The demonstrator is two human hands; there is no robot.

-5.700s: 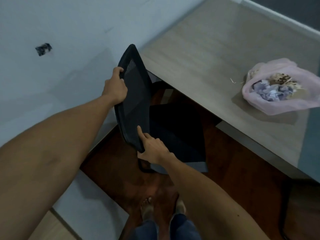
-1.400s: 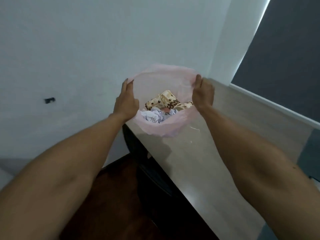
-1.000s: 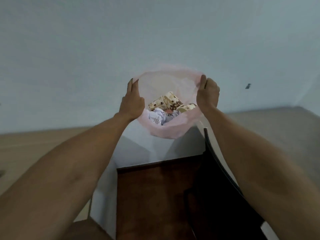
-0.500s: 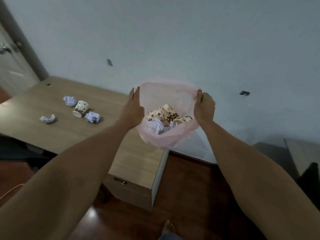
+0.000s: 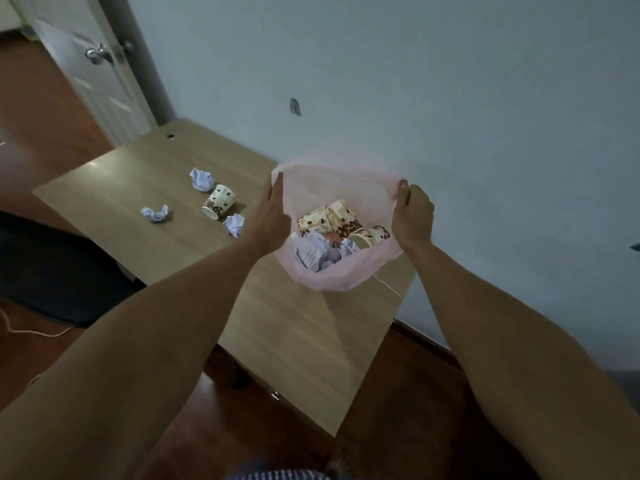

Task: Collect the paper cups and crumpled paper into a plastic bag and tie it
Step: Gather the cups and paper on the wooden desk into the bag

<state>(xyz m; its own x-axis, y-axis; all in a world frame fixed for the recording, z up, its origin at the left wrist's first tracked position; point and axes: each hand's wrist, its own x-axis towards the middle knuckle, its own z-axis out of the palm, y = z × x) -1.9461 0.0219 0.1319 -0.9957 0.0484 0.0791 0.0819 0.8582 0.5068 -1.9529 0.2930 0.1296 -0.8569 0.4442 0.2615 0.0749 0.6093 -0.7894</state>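
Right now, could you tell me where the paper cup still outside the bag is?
The paper cup lies on its side on the left part of the wooden desk, among three crumpled paper balls, left of the left hand.

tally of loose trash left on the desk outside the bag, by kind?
paper cup: 1, lying on its side
crumpled paper: 3
total: 4 items on the desk, all left of the pink plastic bag, which the left hand and right hand hold open by its rim.
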